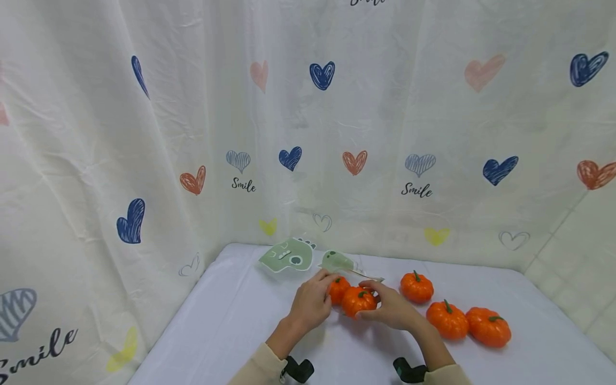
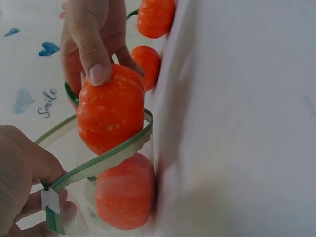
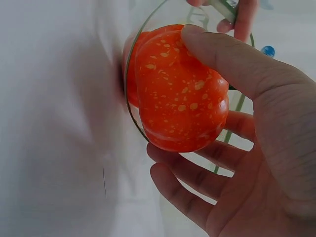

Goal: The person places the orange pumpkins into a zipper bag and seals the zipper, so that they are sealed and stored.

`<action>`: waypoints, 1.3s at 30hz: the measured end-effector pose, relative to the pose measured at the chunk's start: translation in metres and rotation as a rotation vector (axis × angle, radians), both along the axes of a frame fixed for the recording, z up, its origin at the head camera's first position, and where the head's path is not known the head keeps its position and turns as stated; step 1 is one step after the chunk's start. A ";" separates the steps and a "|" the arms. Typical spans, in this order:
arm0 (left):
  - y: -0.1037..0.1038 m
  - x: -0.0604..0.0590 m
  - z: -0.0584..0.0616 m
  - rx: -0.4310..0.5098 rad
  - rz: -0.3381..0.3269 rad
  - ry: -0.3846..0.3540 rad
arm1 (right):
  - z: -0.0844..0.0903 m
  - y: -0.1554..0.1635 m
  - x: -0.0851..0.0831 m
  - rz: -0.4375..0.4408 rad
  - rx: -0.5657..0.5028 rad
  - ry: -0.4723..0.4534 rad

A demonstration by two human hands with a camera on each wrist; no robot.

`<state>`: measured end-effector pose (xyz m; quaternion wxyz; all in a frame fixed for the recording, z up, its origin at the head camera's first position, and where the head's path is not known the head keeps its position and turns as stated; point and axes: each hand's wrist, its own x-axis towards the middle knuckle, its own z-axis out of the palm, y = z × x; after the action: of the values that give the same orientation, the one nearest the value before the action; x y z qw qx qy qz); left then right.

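Note:
A clear plastic zip bag with a green-edged mouth (image 2: pixel 111 154) and a white slider (image 2: pixel 51 200) spreads between the hands. My left hand (image 1: pixel 312 302) pinches its edge beside the slider. Thumb and fingers of my right hand (image 1: pixel 392 307) hold a small orange toy pumpkin (image 3: pixel 182 94) with a green stem, right at the bag's mouth. Another pumpkin (image 2: pixel 126 192) shows through the plastic, inside the bag, beyond the held one. In the head view that second pumpkin (image 1: pixel 339 289) is partly covered by the left hand.
Three more pumpkins stand at the right of the white-covered table: one farther back (image 1: pixel 416 287), two side by side (image 1: pixel 446 320) nearer. Behind the hands are a green dinosaur-head print (image 1: pixel 289 255) and a smaller green printed piece (image 1: pixel 337 261). A heart-patterned curtain (image 1: pixel 308 117) hangs behind.

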<state>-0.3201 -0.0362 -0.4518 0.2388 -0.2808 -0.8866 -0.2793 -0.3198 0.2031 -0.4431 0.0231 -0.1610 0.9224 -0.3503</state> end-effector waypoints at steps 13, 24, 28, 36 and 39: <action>0.005 0.004 -0.001 -0.059 -0.012 0.058 | -0.005 -0.006 0.000 -0.013 -0.002 -0.009; 0.006 0.004 -0.002 -0.081 -0.041 0.110 | -0.011 -0.013 -0.001 -0.073 -0.009 0.017; 0.007 0.004 -0.002 -0.081 -0.053 0.111 | -0.011 -0.017 -0.001 -0.097 0.009 0.032; 0.008 0.004 -0.004 -0.057 -0.093 0.108 | -0.015 -0.023 -0.002 -0.151 0.024 0.067; 0.009 0.004 -0.004 -0.047 -0.114 0.112 | -0.018 -0.024 -0.003 -0.165 0.026 0.071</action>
<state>-0.3165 -0.0271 -0.4555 0.2651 -0.3512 -0.8608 -0.2556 -0.3230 0.1786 -0.4612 -0.0367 -0.0964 0.9372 -0.3332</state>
